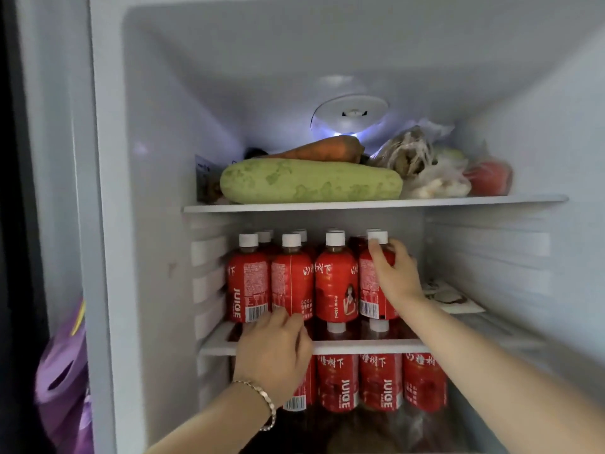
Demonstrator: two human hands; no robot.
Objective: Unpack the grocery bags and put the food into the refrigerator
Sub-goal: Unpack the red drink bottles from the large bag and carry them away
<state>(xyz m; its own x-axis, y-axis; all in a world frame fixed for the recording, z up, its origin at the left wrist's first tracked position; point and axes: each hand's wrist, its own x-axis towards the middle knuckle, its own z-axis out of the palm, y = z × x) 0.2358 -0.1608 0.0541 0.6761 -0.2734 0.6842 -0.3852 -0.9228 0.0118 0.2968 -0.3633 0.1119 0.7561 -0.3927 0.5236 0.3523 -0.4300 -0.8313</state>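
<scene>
Wears a chain bracelet [262, 398] on the left wrist, closest to the lens. Lays the left hand [273, 348] over the front edge of the middle shelf [360, 348], back of the hand toward the camera, fingers bent forward against the base of the second bottle [291, 283] from the left; cannot tell whether gripping it or only touching. Reaches with the right hand [397, 273] farther in and higher, at the right end of the front row. Grips the juice bottle [371, 299] there, upright on the shelf, thumb across its shoulder just under the white cap [377, 237], other fingers curled round the far side.

Faces four red-labelled bottles in that front row, side by side, caps up, with more caps showing behind. Sees, toward the right rear of the same shelf, a flat pale packet [448, 296], too blurred to name. Looks past the shelf edge onto a lower row of bottles [379, 381] with the same red labels, directly beneath. Looks up to the top shelf [458, 200]: along its front edge a long pale green gourd [311, 180] on its side, a carrot [320, 149] just behind and above it, thin plastic bags of food [409, 152] at the right, and a red item [489, 176] in plastic by the right-hand corner. Finds a round white fitting [350, 109] with a bluish glow on the back wall of the refrigerator [157, 191] above the carrot, and something purple [62, 371] outside the cabinet at the lower left.
</scene>
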